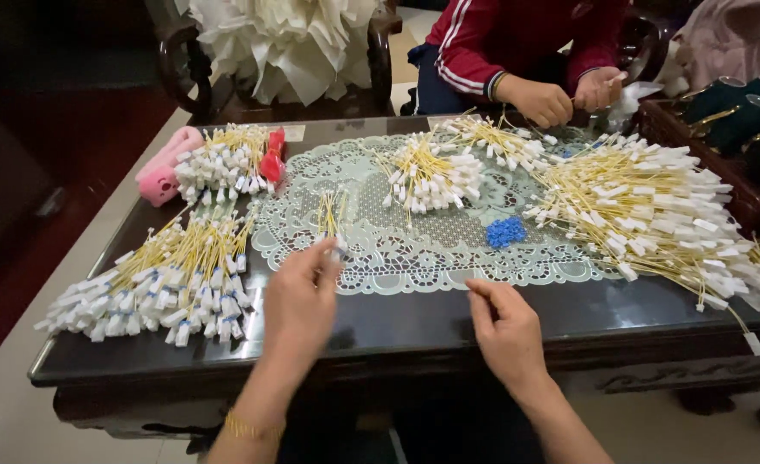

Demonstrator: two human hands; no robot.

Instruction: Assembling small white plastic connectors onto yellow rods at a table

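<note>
My left hand [298, 296] is closed in a pinch over the near edge of the pale green lace plastic mat [397, 249], thumb and fingertips pressed together on the white tag end of a small bunch of yellow strings with white tags [332, 219]; the strings run away from my fingers across the mat. My right hand [507, 331] rests over the dark glossy wooden tabletop [414, 322] just beside the mat's near edge, fingers loosely curled and held close, the index finger stretched toward the mat; I cannot tell whether it grips anything.

Toward the left near corner of the tabletop lies a large fanned heap of tagged yellow strings [161, 283], and behind it, at the left far side, a smaller bundle of the same tags [221, 163] sits between a pink plastic holder [164, 167] and a red clip [273, 159]. On the middle of the mat is another cluster of white tags [431, 176], with a little pile of blue beads [506, 232] near the mat's right edge. The biggest loose heap of tags [655, 210] spreads over the right side of the tabletop.

At the far edge, another person in a red jacket with white stripes [492, 39] works with both hands [545, 99] close together.
</note>
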